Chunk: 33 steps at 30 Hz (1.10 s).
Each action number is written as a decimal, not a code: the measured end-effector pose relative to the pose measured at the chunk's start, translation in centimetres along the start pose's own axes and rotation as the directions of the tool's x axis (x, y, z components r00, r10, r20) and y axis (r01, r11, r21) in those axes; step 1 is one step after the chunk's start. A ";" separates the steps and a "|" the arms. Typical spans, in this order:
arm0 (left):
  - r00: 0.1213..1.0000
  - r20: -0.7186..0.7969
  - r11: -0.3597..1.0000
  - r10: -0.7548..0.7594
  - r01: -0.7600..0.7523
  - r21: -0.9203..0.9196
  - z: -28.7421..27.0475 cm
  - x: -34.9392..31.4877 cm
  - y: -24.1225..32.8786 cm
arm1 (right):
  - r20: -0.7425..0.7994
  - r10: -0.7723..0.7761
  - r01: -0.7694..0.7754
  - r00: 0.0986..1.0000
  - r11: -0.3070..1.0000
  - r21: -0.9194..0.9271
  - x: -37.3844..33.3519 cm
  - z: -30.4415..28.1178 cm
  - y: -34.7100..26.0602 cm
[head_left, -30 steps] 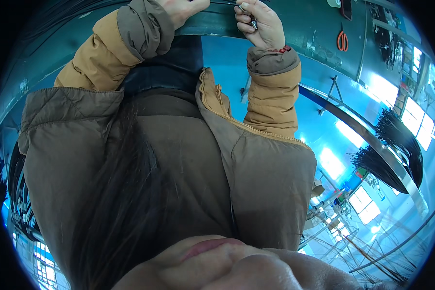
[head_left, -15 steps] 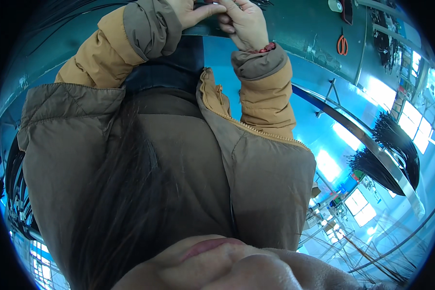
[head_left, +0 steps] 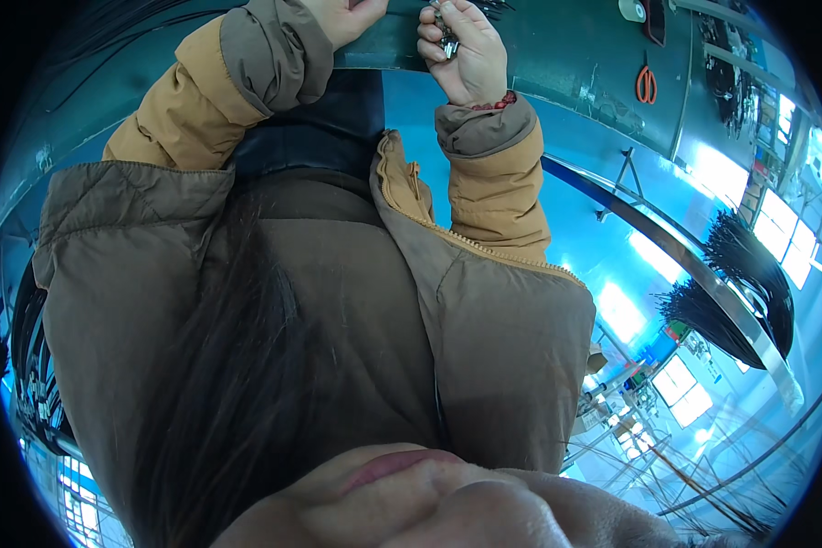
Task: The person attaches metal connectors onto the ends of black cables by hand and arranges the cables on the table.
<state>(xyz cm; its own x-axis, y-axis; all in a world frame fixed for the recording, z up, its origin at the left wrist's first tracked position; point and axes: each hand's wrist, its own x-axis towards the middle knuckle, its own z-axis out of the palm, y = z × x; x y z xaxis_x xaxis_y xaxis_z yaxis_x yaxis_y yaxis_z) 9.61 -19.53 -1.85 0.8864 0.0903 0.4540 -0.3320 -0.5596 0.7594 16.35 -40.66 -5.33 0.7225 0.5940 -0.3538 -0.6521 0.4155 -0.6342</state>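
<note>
Top edge cropping left grip (head_left: 347,20), fingertips hiding beyond. Right grip (head_left: 467,59) partly covering shiny metal pieces (head_left: 449,43), too small for telling kind. Left of left grip, dark strands (head_left: 142,27) running out of view. Right of right grip, dark flat item (head_left: 655,25) leaving frame at top.

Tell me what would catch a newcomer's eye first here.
Probably the padded brown jacket with tan sleeves, filling the centre. Next, likely the orange-handled scissors on the green table at upper right, and the black cable bundles at far right. At top centre, the right hand holds small shiny metal pieces.
</note>
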 end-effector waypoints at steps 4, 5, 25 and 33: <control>0.999 0.022 1.000 0.025 -0.025 -0.011 -0.1 -0.1 0.4 | -0.020 -0.001 0.002 1.000 0.999 0.038 0.1 -0.4 0.1; 0.999 0.023 1.000 0.025 -0.025 -0.011 -0.1 -0.2 0.3 | -0.021 -0.001 0.002 1.000 0.999 0.038 0.1 -0.5 0.2; 0.995 0.098 0.998 0.034 -0.039 0.052 -0.4 -0.6 0.4 | 0.035 0.007 -0.011 0.999 0.993 0.119 0.3 -0.9 0.2; 0.994 0.096 0.998 0.046 -0.051 0.044 -0.4 -0.5 0.6 | 0.031 0.133 -0.133 0.991 0.991 0.011 0.2 -0.9 -0.2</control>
<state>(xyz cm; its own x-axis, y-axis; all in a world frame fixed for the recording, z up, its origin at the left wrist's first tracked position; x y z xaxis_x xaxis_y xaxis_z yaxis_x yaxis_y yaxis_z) 8.88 -19.52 -1.42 0.8969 -0.0152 0.4419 -0.3620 -0.5992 0.7141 16.76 -41.24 -5.88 0.6222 0.6647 -0.4136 -0.7449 0.3402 -0.5739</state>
